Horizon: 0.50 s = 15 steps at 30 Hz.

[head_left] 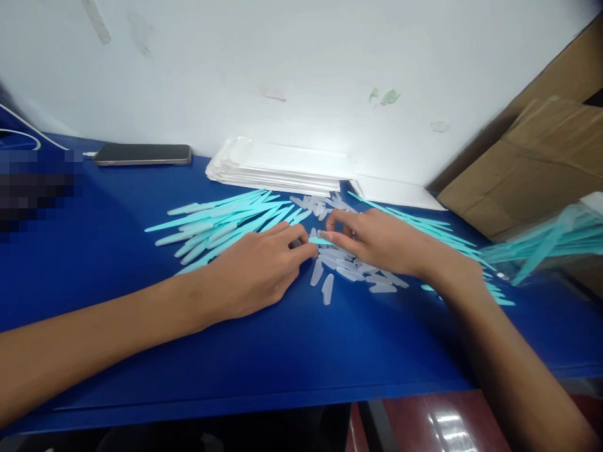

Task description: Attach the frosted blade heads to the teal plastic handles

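My left hand (pixel 264 263) is closed in a pinch around one slim turquoise eyebrow razor (pixel 319 240), most of which is hidden by the fingers. My right hand (pixel 377 238) meets it from the other side, thumb and fingertips pinching at the razor's end. Whether a cap sits there is too small to tell. Beneath and around the fingertips lie several loose translucent blade caps (pixel 348 274). A fanned pile of turquoise razors (pixel 211 226), some with covered ends, spreads beyond my left hand. Another row of turquoise razors (pixel 424 229) lies behind and under my right forearm.
White flat packets (pixel 287 164) are stacked against the white wall (pixel 301 63). A plugged-in phone (pixel 142 154) lies at the back left of the blue table (pixel 235 364). On the right stand a cardboard box (pixel 527 157) and a clear bag of turquoise razors (pixel 546 242).
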Tool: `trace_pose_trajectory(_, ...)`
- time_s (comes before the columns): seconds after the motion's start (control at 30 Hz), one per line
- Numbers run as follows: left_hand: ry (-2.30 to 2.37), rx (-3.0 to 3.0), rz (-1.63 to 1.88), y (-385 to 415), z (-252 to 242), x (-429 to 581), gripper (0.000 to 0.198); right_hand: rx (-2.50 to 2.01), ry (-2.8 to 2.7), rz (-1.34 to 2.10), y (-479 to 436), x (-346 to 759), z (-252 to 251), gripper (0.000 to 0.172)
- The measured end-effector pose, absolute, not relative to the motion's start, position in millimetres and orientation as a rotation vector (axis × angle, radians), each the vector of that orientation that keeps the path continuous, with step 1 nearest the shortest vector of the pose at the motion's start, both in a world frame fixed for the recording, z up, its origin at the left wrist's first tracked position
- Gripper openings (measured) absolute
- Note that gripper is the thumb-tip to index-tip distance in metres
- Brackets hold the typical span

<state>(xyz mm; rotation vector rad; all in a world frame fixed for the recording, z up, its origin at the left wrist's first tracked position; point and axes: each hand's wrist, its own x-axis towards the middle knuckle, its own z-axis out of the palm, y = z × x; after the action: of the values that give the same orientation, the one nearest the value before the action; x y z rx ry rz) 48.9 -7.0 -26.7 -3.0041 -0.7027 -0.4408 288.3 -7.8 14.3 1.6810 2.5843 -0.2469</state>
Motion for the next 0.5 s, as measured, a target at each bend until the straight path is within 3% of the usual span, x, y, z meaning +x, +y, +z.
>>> trace_pose_trajectory(0.5,-0.704,-3.001,-0.453,-8.2,-25.8,48.6,0.025,1.656,2.678,-0.173,-5.3,285.2,10.5,0.037)
